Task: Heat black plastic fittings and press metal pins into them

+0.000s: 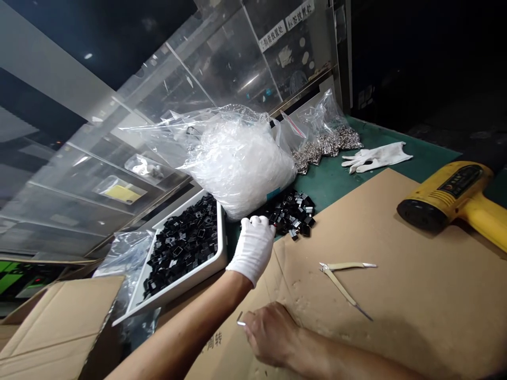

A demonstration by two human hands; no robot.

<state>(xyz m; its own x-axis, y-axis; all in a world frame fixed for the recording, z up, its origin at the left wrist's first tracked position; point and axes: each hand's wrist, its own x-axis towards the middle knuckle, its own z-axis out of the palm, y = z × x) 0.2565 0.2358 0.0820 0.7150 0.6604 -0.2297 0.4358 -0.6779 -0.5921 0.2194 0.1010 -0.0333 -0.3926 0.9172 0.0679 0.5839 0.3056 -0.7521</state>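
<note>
My left hand (254,247), in a white glove, reaches to the near left edge of a loose pile of small black plastic parts (295,214). Its fingers are curled over and the tips are hidden, so what they grip does not show. Below it, my bare right hand (273,333) rests closed above the cardboard. A thin bent metal rod, like a hex key (240,320), sticks out from its thumb side. Left of the gloved hand, a white tray (222,237) holds many more black parts. Nippers (336,277) lie spread on the cardboard sheet (396,327).
A large clear bag of white pieces (241,163) stands behind the pile. Bags of small metal parts (328,142), a white glove (378,157) and a yellow heat gun (455,195) lie farther right. At the lower left is an open cardboard box (59,327).
</note>
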